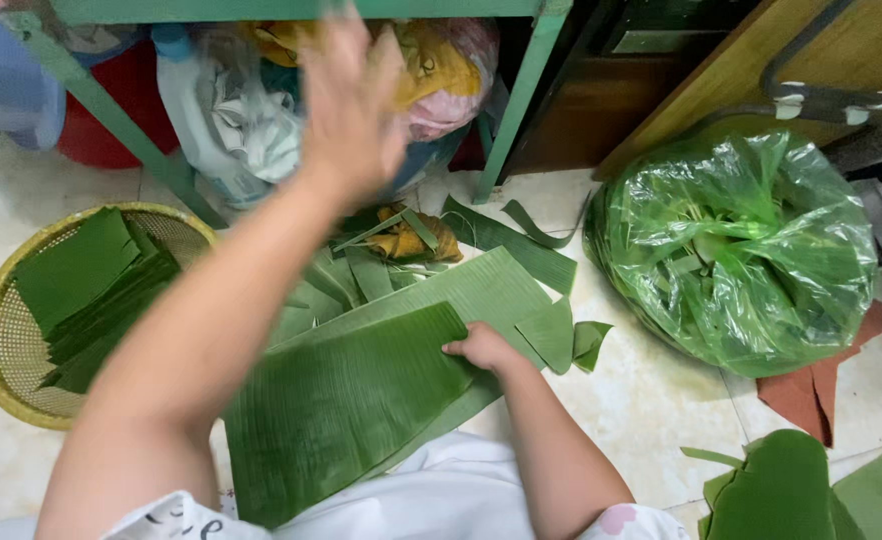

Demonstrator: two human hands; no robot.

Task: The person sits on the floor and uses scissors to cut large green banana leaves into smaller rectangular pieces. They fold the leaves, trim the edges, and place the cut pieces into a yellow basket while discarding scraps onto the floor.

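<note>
Nearest the lens, the left hand point(349, 105) was raised, blurred, fingers spread and holding nothing. Lower down, the right hand point(481, 348) pinched the edge of a large banana leaf point(346, 405), which lay flat across other leaves on the tiled floor point(651, 400). A woven basket point(1, 350) of cut leaf pieces stood to the left, well apart from a green plastic bag point(741, 250) on the right.

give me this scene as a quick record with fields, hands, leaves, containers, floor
left hand: raised, open, blurred, holds nothing
right hand: grips the right edge of the large banana leaf
leaf stack: more leaf sheets lie under the large one, on the tiled floor
basket: round woven one at left, with a stack of cut leaf pieces
green plastic bag: at right, stuffed with leaf trimmings
scraps: small cut pieces beside the right hand
</note>
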